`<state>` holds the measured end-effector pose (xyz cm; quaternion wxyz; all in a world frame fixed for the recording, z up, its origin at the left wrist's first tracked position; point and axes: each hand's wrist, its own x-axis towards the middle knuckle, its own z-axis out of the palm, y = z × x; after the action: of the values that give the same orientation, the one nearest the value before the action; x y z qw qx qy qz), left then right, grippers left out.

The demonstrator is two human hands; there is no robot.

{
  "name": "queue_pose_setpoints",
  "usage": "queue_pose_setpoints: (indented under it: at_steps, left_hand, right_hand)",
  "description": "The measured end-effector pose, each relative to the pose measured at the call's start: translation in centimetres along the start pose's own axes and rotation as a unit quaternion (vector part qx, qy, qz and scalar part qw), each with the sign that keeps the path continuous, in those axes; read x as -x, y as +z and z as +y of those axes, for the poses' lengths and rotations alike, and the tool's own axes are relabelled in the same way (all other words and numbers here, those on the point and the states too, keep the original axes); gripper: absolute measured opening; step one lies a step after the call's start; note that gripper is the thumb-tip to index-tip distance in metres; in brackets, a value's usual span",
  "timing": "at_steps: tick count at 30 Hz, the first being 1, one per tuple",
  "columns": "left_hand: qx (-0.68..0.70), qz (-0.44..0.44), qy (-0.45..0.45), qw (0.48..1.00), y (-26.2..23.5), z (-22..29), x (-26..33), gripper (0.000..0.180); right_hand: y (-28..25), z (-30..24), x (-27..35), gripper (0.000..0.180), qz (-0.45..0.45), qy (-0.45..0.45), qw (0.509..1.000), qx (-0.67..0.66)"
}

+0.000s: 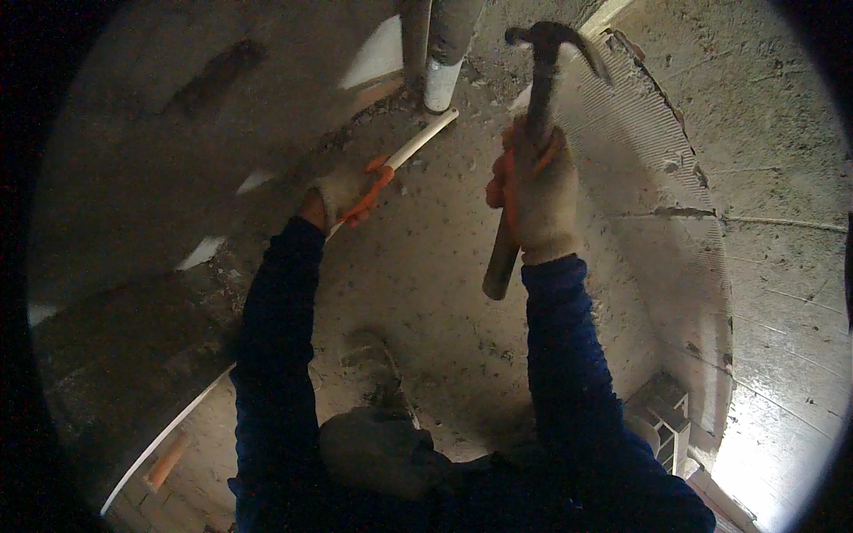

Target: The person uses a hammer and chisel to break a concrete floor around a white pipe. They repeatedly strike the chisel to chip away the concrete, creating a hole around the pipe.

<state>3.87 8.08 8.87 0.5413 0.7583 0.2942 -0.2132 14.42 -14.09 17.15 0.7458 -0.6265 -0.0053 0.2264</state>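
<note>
My right hand [544,191], in a pale glove with orange palm and fingers, is wrapped round a claw hammer [506,262]. The hammer's dark head is raised at the top of the view, claw to the right, and the handle end sticks out below my fist. My left hand [351,195], in a matching glove, closes round a slim white rod [425,140]. The rod slants up to the right, its tip by the foot of a grey and white pipe [442,84]. Whether the tip touches the pipe cannot be made out.
Rough grey floor [444,266] with scattered crumbs lies beneath my hands. A ribbed, broken-edged wall strip [653,115] borders bare concrete [764,98] at right. A long pale strip [169,431] and an orange-brown piece [167,462] lie lower left. A slotted block [662,413] sits lower right.
</note>
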Motion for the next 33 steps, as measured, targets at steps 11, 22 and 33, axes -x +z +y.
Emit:
queue_pose_setpoints:
  at_steps: [11,22,33]
  left_hand:
    - [0.102,-0.016,0.048,0.993,1.4,-3.2,-1.1,0.045]
    - [0.092,-0.060,0.019,0.994,0.2,-5.7,-2.8,0.041]
    - [0.257,-0.118,0.033,0.958,0.4,-8.3,-5.0,0.042]
  right_hand:
    - [0.9,-2.1,-0.3,0.030,-0.017,-0.078,0.997,-0.004]
    - [-0.9,7.2,-3.9,0.016,-0.036,0.146,0.920,0.362]
    - [-0.8,11.4,-4.6,0.024,-0.045,0.072,0.996,0.022]
